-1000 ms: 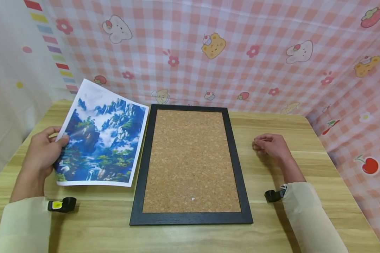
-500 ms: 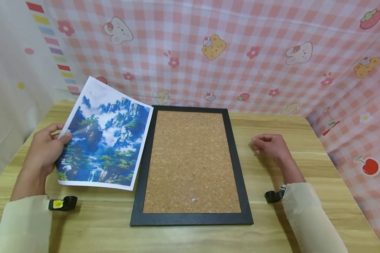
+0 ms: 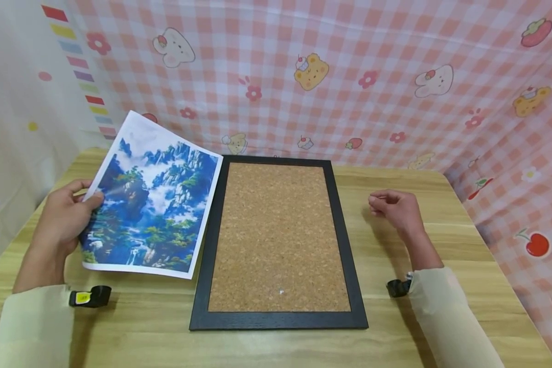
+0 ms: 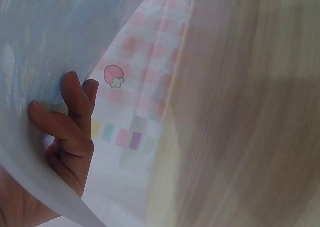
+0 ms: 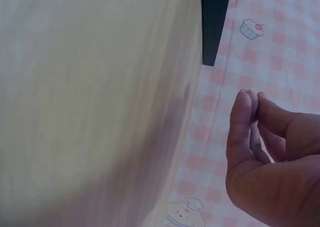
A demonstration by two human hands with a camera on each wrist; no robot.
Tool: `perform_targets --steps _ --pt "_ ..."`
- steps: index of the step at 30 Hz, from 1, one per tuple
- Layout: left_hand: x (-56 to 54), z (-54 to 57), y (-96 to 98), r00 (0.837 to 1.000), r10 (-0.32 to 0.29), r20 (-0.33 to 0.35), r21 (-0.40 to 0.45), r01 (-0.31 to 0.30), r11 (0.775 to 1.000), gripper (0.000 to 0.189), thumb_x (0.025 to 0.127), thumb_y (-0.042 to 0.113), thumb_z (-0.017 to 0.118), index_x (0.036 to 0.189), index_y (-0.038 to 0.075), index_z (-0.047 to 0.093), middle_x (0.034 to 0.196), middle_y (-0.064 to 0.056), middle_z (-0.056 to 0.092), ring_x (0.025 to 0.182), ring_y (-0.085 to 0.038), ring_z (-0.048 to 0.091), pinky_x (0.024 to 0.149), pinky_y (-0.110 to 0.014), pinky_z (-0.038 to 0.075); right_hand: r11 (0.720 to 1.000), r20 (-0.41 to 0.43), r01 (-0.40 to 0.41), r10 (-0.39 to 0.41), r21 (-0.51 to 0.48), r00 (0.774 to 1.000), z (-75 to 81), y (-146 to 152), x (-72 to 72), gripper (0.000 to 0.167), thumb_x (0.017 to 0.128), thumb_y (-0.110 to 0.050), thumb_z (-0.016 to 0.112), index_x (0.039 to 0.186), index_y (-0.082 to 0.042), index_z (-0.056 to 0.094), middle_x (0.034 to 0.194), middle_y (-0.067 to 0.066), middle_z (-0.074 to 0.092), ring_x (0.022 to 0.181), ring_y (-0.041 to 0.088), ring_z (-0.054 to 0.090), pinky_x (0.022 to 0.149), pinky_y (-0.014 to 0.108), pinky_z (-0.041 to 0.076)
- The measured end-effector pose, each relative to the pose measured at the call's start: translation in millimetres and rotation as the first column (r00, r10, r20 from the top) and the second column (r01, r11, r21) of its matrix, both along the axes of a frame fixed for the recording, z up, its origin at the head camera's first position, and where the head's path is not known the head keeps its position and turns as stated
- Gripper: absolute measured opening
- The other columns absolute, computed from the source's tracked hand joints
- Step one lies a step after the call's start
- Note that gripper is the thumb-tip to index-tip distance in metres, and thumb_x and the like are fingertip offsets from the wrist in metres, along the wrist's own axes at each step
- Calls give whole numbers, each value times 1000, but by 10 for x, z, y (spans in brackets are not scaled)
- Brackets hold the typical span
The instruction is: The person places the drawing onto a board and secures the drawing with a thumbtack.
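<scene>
In the head view my left hand (image 3: 66, 214) holds a sheet of paper (image 3: 154, 199) by its left edge, thumb over the print and fingers behind. The sheet carries a blue mountain landscape and tilts up from the table. Seen from the left wrist, the fingers (image 4: 75, 122) lie behind the curved paper. Right of the sheet lies a cork board (image 3: 278, 235) in a black frame, overlapped or nearly touched by the sheet's right edge. My right hand (image 3: 397, 209) hovers beyond the board's right side. Its thumb and fingertips meet (image 5: 252, 102), with no object discernible between them.
A light wooden table (image 3: 133, 327) bears the board. Behind it and at the right hangs a pink checked cloth (image 3: 372, 46) with cartoon prints. A small whitish spot (image 3: 281, 292) shows low on the cork. Each wrist wears a black camera.
My left hand has shifted the paper slightly right, toward the board's left edge. My right hand has risen a little, its fingertips still together. The board has stayed in place.
</scene>
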State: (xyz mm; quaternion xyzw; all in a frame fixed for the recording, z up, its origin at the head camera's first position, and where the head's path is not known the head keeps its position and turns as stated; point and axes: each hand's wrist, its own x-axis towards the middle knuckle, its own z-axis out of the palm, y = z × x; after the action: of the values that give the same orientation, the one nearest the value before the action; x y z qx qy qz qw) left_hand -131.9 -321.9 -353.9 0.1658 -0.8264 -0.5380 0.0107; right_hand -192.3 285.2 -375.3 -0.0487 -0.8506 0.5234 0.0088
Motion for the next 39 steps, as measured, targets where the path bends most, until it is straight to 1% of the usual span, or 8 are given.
perform_targets --steps 5,10,16,22,25,30,36,39 --pt "-1 0 6 1000 -10 7 1 10 1000 44 109 25 45 143 -2 42 79 18 60 67 -9 66 58 -31 60 999 -8 -17 17 -27 1000 27 -5 22 36 101 -10 64 126 16 61 90 -3 70 77 1 69 76 23 59" --pt "1 13 27 1000 -25 18 -23 25 999 51 109 26 43 150 -4 37 80 18 59 67 -9 66 59 -32 60 975 15 -66 71 -213 997 92 -3 41 42 102 -6 60 134 20 51 93 -5 72 81 4 71 79 23 58" --pt "-11 9 36 999 -32 13 -31 32 999 54 109 28 43 152 -4 36 80 18 59 68 -9 66 60 -33 61 910 -14 -102 106 -401 994 295 -95 94 12 100 -3 63 110 -1 68 90 2 74 80 11 73 78 27 60" --pt "4 6 67 999 -39 28 -36 40 999 56 110 29 42 154 -4 33 89 10 59 68 -9 66 61 -32 61 928 -86 -132 109 -348 990 424 -215 159 22 98 -4 67 112 11 61 90 4 73 80 14 73 77 28 60" --pt "4 -1 80 999 -43 32 -47 44 998 57 110 30 41 155 -4 33 96 1 58 69 -10 65 62 -32 61 937 -106 -135 106 -322 989 467 -253 183 19 97 -6 69 109 8 65 88 3 72 79 14 72 76 27 60" --pt "-15 -18 95 998 -60 11 -59 60 996 54 110 28 42 153 -5 36 88 7 60 67 -11 66 60 -33 61 938 -142 -145 105 -316 984 522 -287 209 10 96 -10 72 102 -2 72 88 3 72 78 14 71 75 27 61" --pt "-33 -47 119 996 -86 9 -76 86 993 54 110 26 43 152 -7 37 87 4 60 66 -11 66 58 -35 60 944 -173 -163 116 -288 978 574 -335 227 27 95 -10 72 110 11 66 88 2 71 78 13 71 75 27 61" --pt "-40 -58 127 995 -99 4 -81 99 992 54 110 26 43 152 -7 37 86 5 60 66 -11 66 57 -35 60 945 -185 -171 121 -279 975 592 -360 231 24 95 -10 73 108 10 68 88 3 71 78 14 71 75 28 61"
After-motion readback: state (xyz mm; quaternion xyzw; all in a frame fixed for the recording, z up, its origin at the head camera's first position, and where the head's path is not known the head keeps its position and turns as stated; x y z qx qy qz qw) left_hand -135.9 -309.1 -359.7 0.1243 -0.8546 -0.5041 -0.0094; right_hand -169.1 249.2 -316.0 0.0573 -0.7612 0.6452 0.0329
